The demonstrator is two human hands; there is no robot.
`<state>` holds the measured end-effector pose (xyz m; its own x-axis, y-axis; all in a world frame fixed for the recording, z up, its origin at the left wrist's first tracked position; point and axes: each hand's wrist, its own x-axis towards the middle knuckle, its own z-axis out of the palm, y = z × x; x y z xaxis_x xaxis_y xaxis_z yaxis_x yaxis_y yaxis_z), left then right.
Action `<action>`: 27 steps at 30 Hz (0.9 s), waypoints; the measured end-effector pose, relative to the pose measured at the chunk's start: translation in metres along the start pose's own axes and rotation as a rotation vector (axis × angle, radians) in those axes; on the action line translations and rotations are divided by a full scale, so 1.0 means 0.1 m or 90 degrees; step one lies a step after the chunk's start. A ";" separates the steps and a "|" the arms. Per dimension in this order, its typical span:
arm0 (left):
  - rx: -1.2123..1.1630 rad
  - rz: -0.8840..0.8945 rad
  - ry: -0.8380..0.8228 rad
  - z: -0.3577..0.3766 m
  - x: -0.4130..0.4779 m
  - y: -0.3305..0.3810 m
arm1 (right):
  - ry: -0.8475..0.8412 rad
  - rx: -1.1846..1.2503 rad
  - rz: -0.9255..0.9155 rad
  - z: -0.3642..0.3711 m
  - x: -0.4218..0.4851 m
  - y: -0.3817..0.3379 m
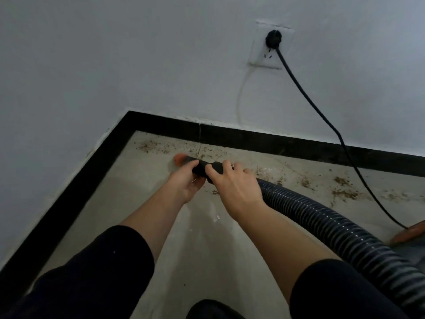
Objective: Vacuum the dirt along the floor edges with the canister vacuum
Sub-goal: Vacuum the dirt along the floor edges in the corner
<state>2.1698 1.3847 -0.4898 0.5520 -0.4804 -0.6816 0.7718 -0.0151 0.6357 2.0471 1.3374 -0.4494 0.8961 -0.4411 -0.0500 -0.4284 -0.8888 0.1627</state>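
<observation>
Both my hands hold the black end piece of the vacuum hose (208, 168) low over the floor. My left hand (186, 180) grips it from below and my right hand (232, 183) curls over it from above. An orange nozzle tip (180, 158) pokes out past my left hand toward the corner. The ribbed dark hose (333, 226) runs back to the lower right. Brown dirt (161, 146) lies scattered along the black baseboard (264, 139), with more dirt crumbs (342, 187) further right.
A black power cord (322, 116) hangs from the wall socket (271, 44) down across the baseboard to an orange vacuum body (411, 233) at the right edge. White walls meet in a corner at left. My dark shoe (211, 309) shows at the bottom.
</observation>
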 end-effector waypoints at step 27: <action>-0.007 0.004 0.004 -0.33 0.34 0.20 | -0.022 -0.010 0.012 0.02 0.30 -0.27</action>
<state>2.2150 1.3967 -0.5122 0.5586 -0.4742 -0.6805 0.7722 -0.0021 0.6354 2.0848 1.3478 -0.4572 0.8833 -0.4618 -0.0808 -0.4429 -0.8785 0.1791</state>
